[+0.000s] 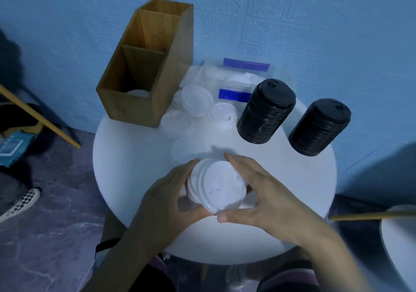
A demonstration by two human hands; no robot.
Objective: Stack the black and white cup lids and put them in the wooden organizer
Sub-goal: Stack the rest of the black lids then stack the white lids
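Held between the left hand (166, 204) and right hand (258, 192), a white lid stack (217, 185) is gripped above the bench's (135, 156) near edge; no writing is legible. Two black lid stacks (266, 111) are seen toward its right edge, the wooden organizer (157, 66) at its far-left edge.

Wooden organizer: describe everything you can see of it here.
The wooden organizer is a tall open-topped box of light brown wood, with an inner divider making two compartments. It stands at the back left edge of the round white table, near the blue wall. Something white, likely lids, lies at the bottom of the nearer compartment; the farther one's bottom is hidden. Loose white lids lie beside it. Neither hand touches it.
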